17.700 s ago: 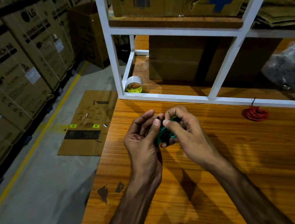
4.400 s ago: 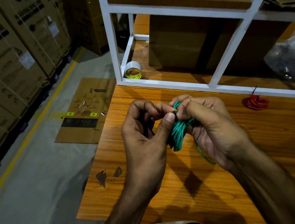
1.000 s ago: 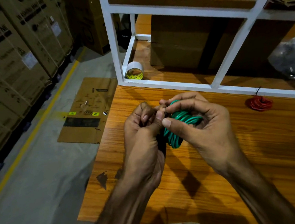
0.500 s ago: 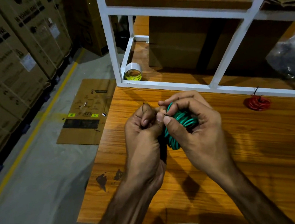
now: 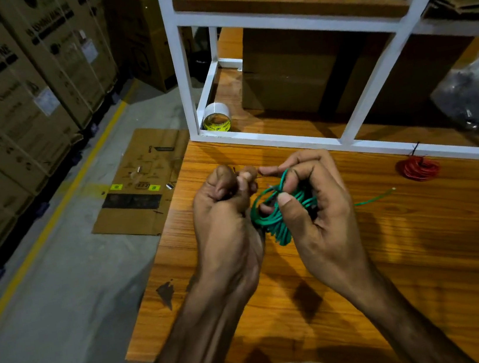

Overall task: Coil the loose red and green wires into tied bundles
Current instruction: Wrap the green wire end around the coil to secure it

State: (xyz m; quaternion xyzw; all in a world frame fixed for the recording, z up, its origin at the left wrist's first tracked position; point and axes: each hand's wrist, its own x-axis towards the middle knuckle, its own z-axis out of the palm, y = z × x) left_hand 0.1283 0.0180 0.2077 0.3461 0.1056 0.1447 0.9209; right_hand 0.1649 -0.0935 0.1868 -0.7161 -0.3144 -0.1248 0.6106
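The green wire coil (image 5: 271,220) is being held above the wooden table (image 5: 426,247), in front of the white shelf frame (image 5: 272,138), and is being gripped by the right hand (image 5: 316,210) with thumb and fingers curled round its loops. The left hand (image 5: 224,211) is being kept closed just beside the coil, its fingertips apparently pinching a thin dark tie, though the tie is too small to be made out with certainty. A loose green tail (image 5: 376,197) is being left sticking out to the right of the coil, toward the red wire bundle (image 5: 419,166), which is lying tied on the table close to the frame. The tying step is judged to be under way. If the right hand's grip is being relaxed while the tie is being twisted, the springy loops could be released and the coil undone; the free tail could also be left outside the binding.
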